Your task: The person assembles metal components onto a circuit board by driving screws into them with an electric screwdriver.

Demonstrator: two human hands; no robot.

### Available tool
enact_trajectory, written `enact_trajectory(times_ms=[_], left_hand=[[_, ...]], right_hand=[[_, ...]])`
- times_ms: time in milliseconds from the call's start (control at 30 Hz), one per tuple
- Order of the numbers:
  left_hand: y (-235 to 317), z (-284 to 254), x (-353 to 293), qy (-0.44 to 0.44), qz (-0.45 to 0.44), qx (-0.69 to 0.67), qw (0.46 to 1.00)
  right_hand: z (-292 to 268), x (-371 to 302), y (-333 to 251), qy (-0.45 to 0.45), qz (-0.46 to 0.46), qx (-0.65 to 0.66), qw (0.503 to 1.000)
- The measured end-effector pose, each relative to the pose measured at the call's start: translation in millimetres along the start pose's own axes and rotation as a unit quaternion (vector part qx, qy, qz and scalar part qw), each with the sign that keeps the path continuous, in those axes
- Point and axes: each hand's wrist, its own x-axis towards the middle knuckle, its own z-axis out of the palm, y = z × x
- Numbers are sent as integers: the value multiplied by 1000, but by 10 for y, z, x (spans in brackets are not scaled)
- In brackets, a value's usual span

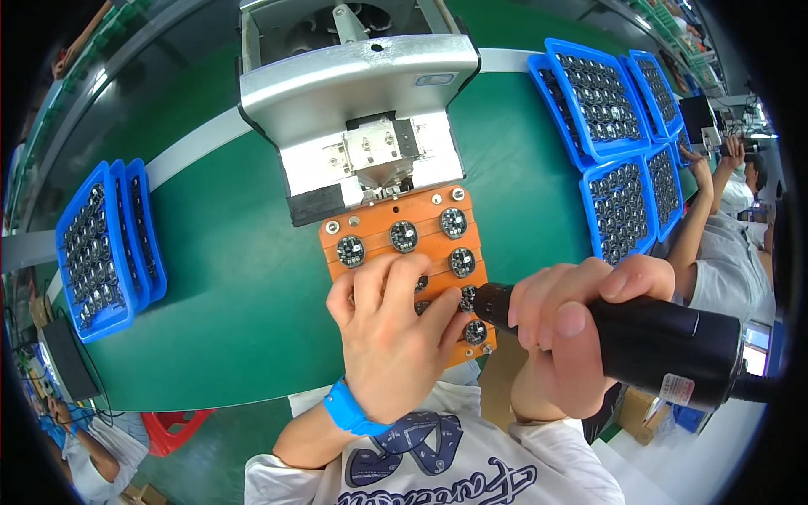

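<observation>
A black cylindrical power screwdriver (673, 343), clasped in the right hand (576, 316), points at a round black component (468, 296) on an orange plate (376, 240), seemingly steadied by the left hand (391, 328), whose grip is unclear.

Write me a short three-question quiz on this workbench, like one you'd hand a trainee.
1. Which hand grips the black tool, and which is over the orange board?
2. True or false: blue trays filled with small round parts stand on both sides of the orange board.
3. What is the tip of the black tool pointing at?
A) the band on the wrist
B) a round part on the board
C) a blue tray

Key:
1. The right hand grips the tool; the left hand is over the board.
2. True.
3. B.
</observation>
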Motion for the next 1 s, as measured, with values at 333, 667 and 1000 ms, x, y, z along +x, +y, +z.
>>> enact_trajectory(times_ms=[333,667,1000], left_hand=[[62,13,52,-18,16,-3,1000],[36,-11,72,-16,8,-18,1000],[10,-118,-47,61,1,-29,998]], right_hand=[[13,-52,74,-4,-7,-3,1000],[9,221,-185,-8,14,8,1000],[603,1330,76,-332,-451,-144,816]])
